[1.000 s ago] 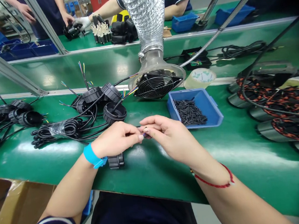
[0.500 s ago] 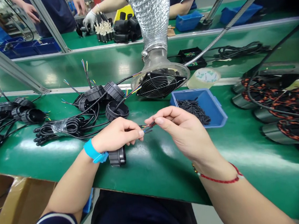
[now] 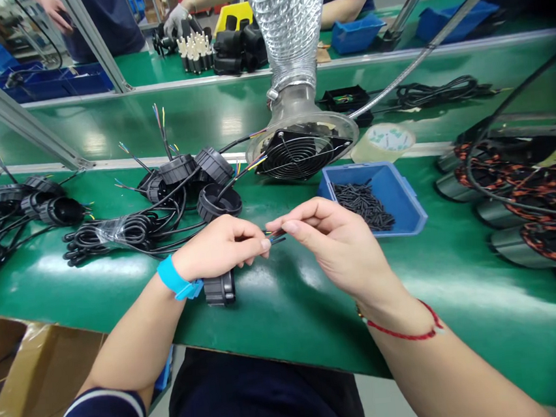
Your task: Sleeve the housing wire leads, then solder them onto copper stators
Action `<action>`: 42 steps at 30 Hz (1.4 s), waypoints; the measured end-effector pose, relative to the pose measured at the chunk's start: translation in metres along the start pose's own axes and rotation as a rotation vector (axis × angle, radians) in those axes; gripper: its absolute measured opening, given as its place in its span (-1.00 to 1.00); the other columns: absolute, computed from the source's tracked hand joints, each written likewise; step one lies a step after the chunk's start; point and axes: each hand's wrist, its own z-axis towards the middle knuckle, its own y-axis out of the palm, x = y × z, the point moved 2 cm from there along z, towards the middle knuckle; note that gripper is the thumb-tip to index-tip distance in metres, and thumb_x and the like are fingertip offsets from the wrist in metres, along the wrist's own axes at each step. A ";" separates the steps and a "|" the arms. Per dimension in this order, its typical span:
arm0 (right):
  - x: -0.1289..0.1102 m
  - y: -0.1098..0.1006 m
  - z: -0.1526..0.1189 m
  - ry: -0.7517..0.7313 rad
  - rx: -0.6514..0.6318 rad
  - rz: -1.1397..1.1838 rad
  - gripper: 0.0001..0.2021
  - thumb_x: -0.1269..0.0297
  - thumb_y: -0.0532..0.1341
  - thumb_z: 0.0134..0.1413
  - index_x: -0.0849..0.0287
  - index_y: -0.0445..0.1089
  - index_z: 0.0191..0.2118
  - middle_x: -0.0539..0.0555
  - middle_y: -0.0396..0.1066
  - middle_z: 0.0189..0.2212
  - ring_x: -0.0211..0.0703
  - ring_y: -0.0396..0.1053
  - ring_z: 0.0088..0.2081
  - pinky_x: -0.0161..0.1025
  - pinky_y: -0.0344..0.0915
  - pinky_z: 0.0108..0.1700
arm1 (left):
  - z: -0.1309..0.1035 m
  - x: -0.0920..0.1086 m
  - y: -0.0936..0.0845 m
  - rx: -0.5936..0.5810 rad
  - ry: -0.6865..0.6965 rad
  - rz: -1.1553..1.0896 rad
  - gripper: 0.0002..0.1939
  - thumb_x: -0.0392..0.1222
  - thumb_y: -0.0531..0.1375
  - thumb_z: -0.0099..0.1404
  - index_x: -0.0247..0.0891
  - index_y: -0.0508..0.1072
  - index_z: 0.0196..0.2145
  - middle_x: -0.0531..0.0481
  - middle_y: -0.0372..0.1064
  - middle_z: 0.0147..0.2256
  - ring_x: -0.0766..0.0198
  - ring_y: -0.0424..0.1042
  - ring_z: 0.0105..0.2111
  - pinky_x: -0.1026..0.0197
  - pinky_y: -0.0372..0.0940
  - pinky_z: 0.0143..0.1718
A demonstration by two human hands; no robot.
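Your left hand (image 3: 223, 246), a smooth bright-blue band at its wrist, is closed over a small bundle of thin, plastic-coated coloured wires (image 3: 277, 239), pinching them between thumb and fingers. Your right hand (image 3: 333, 239), with a braided red cord at the wrist, brings thumb and forefinger together at the wires' free ends; whether a strand is caught between them, you cannot tell from here. The wires sit above the middle of the glossy green bench (image 3: 293, 318), between its near and far edges.

Below your left wrist, toward the near edge, rests a ribbed black plastic ring (image 3: 219, 289). Just beyond your right hand stands a blue, straight-walled plastic bin (image 3: 409, 205), partly filled with short, slim, matt-black tubes (image 3: 362, 205). Behind it, by the far edge, is a pale, glossy roll of tape (image 3: 384, 142). Left of that, a round black wire-grilled fan (image 3: 297, 155) hangs beneath crinkled silver foil ducting (image 3: 287, 27). Toward the left edge lie round ribbed black caps (image 3: 219, 202) and a looped black rubbery cable (image 3: 113, 232); toward the right edge, smooth metal cylinders with orange-and-black windings (image 3: 522, 245).
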 end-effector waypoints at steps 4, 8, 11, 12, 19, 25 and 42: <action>0.003 -0.002 0.003 -0.013 -0.073 -0.231 -0.83 0.18 0.26 0.06 0.16 0.39 -0.41 0.02 0.45 -0.44 -0.22 0.38 -0.38 -0.26 0.32 -0.31 | 0.000 0.000 0.000 0.021 0.077 0.002 -0.88 -0.22 0.12 0.20 -0.33 0.37 -0.42 0.11 0.24 -0.55 0.44 0.23 -0.55 0.36 0.18 -0.49; 0.003 -0.007 0.005 0.061 -0.210 -0.258 -0.88 0.24 0.22 0.05 0.17 0.37 -0.40 -0.01 0.39 -0.50 -0.28 0.31 -0.46 -0.32 0.24 -0.42 | -0.002 -0.002 -0.003 0.048 0.099 -0.043 -0.84 -0.41 0.06 0.11 -0.29 0.28 -0.31 0.11 0.25 -0.47 0.42 0.27 -0.46 0.34 0.21 -0.41; 0.002 -0.012 0.004 0.127 -0.304 -0.252 -0.89 0.26 0.21 0.05 0.17 0.37 -0.39 -0.02 0.41 -0.51 -0.27 0.34 -0.45 -0.32 0.25 -0.42 | -0.004 -0.002 -0.004 0.023 0.134 0.026 -0.83 -0.42 0.06 0.13 -0.28 0.25 -0.28 0.08 0.28 -0.41 0.40 0.30 -0.40 0.32 0.24 -0.34; 0.002 -0.012 0.004 0.147 -0.328 -0.242 -0.90 0.26 0.21 0.06 0.17 0.37 -0.39 -0.01 0.42 -0.51 -0.26 0.36 -0.45 -0.32 0.26 -0.41 | -0.005 -0.002 -0.003 0.011 0.149 0.073 -0.83 -0.41 0.07 0.16 -0.27 0.25 -0.26 0.08 0.29 -0.39 0.39 0.31 -0.39 0.31 0.25 -0.32; 0.008 0.007 0.000 0.077 -0.474 -0.378 -0.88 0.36 0.13 0.11 0.14 0.35 -0.43 -0.03 0.47 -0.48 -0.24 0.41 -0.41 -0.29 0.29 -0.33 | -0.006 0.000 0.006 -0.086 0.130 0.357 -0.68 -0.40 0.09 0.21 -0.26 0.18 -0.07 0.07 0.34 -0.37 0.33 0.31 -0.38 0.29 0.18 -0.35; 0.001 -0.004 0.001 0.032 -0.413 -0.301 -0.75 0.30 0.23 0.06 0.11 0.34 -0.09 0.01 0.50 -0.30 -0.22 0.45 -0.31 -0.26 0.37 -0.26 | -0.007 -0.002 -0.003 -0.028 0.129 0.295 -0.64 -0.32 0.11 0.24 -0.27 0.15 -0.02 0.10 0.28 -0.38 0.35 0.31 -0.37 0.30 0.21 -0.33; -0.010 -0.114 -0.003 0.009 0.510 -0.772 -0.69 0.10 0.18 0.07 0.15 0.34 -0.11 0.28 0.40 -0.08 0.10 0.37 -0.04 0.10 0.26 0.02 | -0.010 -0.002 0.000 -0.114 0.131 0.373 -0.49 -0.25 0.15 0.22 -0.27 0.12 0.11 -0.05 0.38 -0.20 0.28 0.37 -0.27 0.23 0.28 -0.24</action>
